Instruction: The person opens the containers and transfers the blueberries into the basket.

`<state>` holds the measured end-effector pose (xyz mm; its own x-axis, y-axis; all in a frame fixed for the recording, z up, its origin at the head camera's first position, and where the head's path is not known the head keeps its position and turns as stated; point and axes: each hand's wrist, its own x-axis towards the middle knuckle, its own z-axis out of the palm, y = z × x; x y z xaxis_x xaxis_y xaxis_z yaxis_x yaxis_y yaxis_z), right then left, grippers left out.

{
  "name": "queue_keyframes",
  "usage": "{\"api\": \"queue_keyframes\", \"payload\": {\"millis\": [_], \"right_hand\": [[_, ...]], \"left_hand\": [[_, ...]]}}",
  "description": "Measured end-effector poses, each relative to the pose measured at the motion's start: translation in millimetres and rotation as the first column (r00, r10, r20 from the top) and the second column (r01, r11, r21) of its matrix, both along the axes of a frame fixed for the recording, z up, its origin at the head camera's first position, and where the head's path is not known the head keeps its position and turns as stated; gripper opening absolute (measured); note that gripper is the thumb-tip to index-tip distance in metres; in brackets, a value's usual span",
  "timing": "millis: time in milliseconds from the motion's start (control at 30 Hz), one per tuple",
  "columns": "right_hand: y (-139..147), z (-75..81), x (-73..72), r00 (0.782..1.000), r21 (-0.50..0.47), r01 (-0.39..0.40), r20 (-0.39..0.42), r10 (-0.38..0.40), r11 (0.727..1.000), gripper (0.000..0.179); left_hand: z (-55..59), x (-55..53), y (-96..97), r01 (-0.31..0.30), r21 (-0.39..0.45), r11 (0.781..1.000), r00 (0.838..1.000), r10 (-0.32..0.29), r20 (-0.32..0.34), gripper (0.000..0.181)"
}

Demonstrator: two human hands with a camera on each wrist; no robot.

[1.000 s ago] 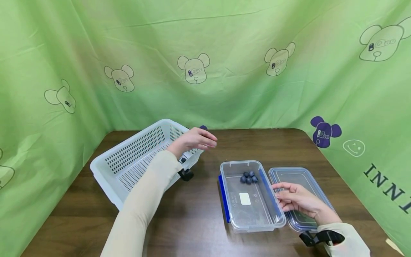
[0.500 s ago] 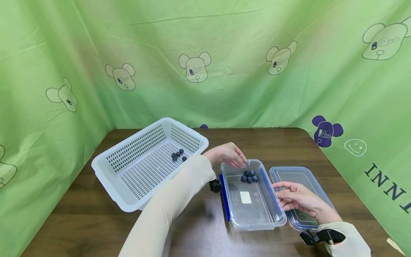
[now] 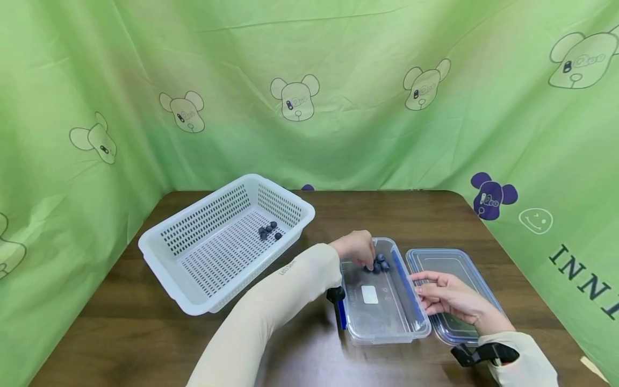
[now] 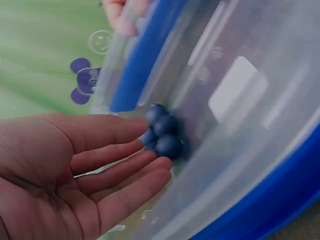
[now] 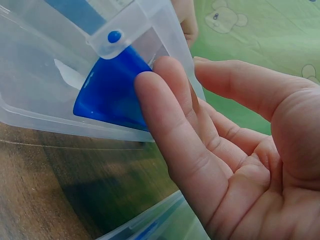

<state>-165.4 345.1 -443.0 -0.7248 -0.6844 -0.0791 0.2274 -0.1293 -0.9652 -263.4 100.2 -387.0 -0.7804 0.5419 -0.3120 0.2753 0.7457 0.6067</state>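
Observation:
In the head view, my left hand [image 3: 357,247] reaches over the rim of a clear plastic food container [image 3: 382,322] with blue side flaps. Inside it lies a cluster of several blueberries [image 3: 381,263]. Seen from the left wrist, the fingers [image 4: 125,192] are extended and their tips meet the blueberries [image 4: 167,125]; no firm grip shows. My right hand [image 3: 450,298] stays at the container's right side, with loosely bent fingers [image 5: 170,120] against the blue flap [image 5: 112,95] and the thumb by the wall.
A white perforated basket [image 3: 193,306] stands on the left of the wooden table [image 3: 130,333], with several blueberries [image 3: 267,231] at its right end. A clear lid [image 3: 456,260] lies right of the container, partly under my right hand. Green printed cloth [image 3: 348,145] hangs behind.
My left hand has travelled right from above the basket's edge, then lowered into the container to the blueberries. The right hand and container have kept their places; the head view has tilted slightly.

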Motion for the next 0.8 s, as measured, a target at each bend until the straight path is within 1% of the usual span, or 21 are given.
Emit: {"api": "queue_keyframes", "payload": {"millis": [133, 200, 267, 400, 500, 600, 733, 800], "right_hand": [[1, 0.8, 0.0, 1.0, 0.006, 0.005, 0.003, -0.005, 1.0, 0.039], [1, 0.5, -0.2, 1.0, 0.005, 0.004, 0.006, -0.004, 1.0, 0.04], [1, 0.2, -0.4, 1.0, 0.004, 0.001, 0.005, -0.001, 1.0, 0.041], [2, -0.3, -1.1, 1.0, 0.005, 0.002, -0.006, -0.002, 1.0, 0.041], [2, 0.0, -1.3, 1.0, 0.01, 0.006, -0.014, -0.006, 1.0, 0.041], [3, 0.1, -1.4, 1.0, 0.013, 0.005, -0.011, -0.005, 1.0, 0.041], [2, -1.0, -1.2, 1.0, 0.004, -0.003, -0.006, 0.003, 1.0, 0.041], [2, -1.5, -0.6, 1.0, -0.004, -0.007, -0.003, 0.007, 1.0, 0.042]], "left_hand": [[-5.7, 4.5, 8.3, -0.023, -0.069, 0.997, 1.0, 0.022, -0.011, 0.02], [-8.1, 5.9, 11.2, -0.03, -0.098, 0.995, 1.0, 0.029, -0.012, 0.021], [-9.8, 6.5, 12.2, -0.038, -0.105, 0.994, 0.999, 0.037, -0.006, 0.022], [-13.8, 5.9, 8.9, -0.041, -0.048, 0.998, 0.999, 0.042, 0.019, 0.021], [-16.6, 5.9, 4.0, -0.038, 0.026, 0.999, 0.997, 0.036, 0.061, 0.019], [-17.4, 6.9, -0.9, -0.033, 0.078, 0.996, 0.994, 0.025, 0.102, 0.012], [-16.0, 6.2, -5.5, -0.012, 0.121, 0.993, 0.99, -0.006, 0.139, 0.005], [-14.4, 4.6, -7.5, 0.004, 0.148, 0.989, 0.988, -0.026, 0.152, 0.004]]}}
